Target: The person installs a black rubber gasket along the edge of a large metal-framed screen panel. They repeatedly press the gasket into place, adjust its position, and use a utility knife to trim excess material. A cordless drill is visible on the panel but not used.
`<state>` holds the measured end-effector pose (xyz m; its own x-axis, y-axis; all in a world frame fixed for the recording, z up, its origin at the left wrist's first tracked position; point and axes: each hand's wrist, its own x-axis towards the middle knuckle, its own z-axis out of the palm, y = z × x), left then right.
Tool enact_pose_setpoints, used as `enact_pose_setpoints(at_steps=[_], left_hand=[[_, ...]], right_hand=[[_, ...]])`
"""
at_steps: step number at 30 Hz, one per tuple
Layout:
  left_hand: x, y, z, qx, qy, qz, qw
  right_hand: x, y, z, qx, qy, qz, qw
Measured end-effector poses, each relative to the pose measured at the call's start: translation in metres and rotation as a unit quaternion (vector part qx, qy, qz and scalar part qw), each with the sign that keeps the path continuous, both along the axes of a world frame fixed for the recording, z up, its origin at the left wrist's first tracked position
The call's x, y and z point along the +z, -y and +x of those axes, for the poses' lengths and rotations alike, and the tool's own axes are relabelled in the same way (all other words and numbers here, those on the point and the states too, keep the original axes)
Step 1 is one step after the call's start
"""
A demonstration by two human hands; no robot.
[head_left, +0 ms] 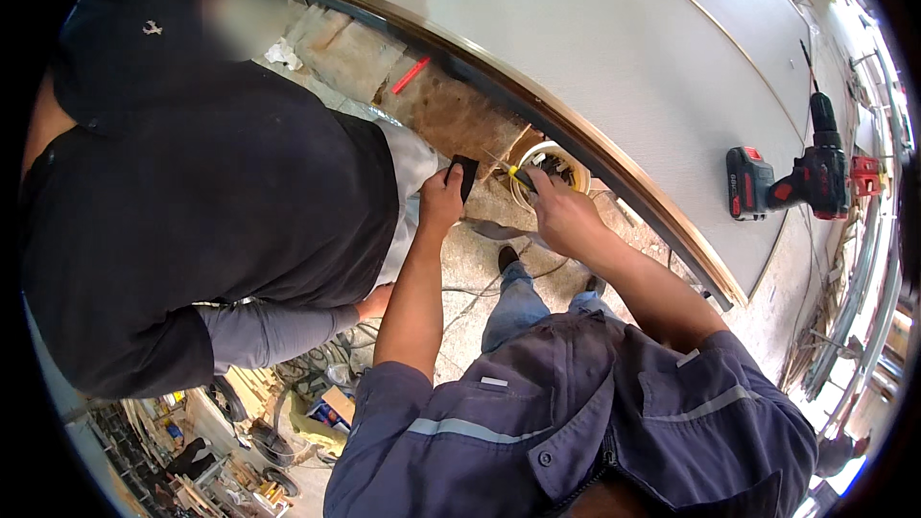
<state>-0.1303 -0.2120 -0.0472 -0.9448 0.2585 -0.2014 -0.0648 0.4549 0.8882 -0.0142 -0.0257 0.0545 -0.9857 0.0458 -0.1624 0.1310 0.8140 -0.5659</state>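
My left hand [441, 200] is closed around a small black block-like piece [465, 173], whose exact kind I cannot make out. My right hand [568, 219] grips what looks like a screwdriver with a yellow and black handle [521, 176]. Its thin shaft points up and left, toward the black piece, with a gap between them. Just beyond my right hand is a white bucket [581, 176] with small loose items inside, partly covered by the hand.
A large pale panel [633, 67] with a wooden edge lies ahead and right. On it rests a black and red cordless drill [815, 168]. A red stick-like object [411, 75] lies beyond. Close at left stands a person in black [211, 221]. Cables [470, 302] cross the floor.
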Motion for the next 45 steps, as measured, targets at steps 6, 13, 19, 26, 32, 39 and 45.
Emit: enact_pose_setpoints(at_steps=[6, 13, 19, 26, 32, 39, 45], left_hand=[[0.004, -0.005, -0.006, 0.011, 0.036, -0.045, 0.998], [0.008, -0.015, -0.007, 0.015, 0.023, -0.050, 0.998], [0.008, -0.014, -0.010, 0.028, 0.075, 0.014, 0.997], [-0.002, -0.014, -0.011, 0.033, 0.051, -0.004, 0.998], [-0.008, -0.015, -0.012, 0.047, 0.080, 0.017, 0.996], [-0.020, -0.014, -0.012, 0.078, 0.092, 0.021, 0.992], [-0.004, -0.018, -0.012, 0.084, 0.110, 0.017, 0.990]], right_hand=[[0.003, 0.015, -0.037, 0.032, 0.088, 0.076, 0.993], [0.004, 0.025, -0.042, 0.044, 0.104, 0.098, 0.989], [0.001, 0.023, -0.044, 0.053, 0.097, 0.108, 0.988], [0.008, 0.017, -0.045, 0.072, 0.114, 0.116, 0.984], [0.007, 0.013, -0.047, 0.094, 0.132, 0.117, 0.980], [0.007, 0.008, -0.040, 0.109, 0.132, 0.119, 0.978], [0.001, -0.004, -0.027, 0.118, 0.086, 0.114, 0.983]])
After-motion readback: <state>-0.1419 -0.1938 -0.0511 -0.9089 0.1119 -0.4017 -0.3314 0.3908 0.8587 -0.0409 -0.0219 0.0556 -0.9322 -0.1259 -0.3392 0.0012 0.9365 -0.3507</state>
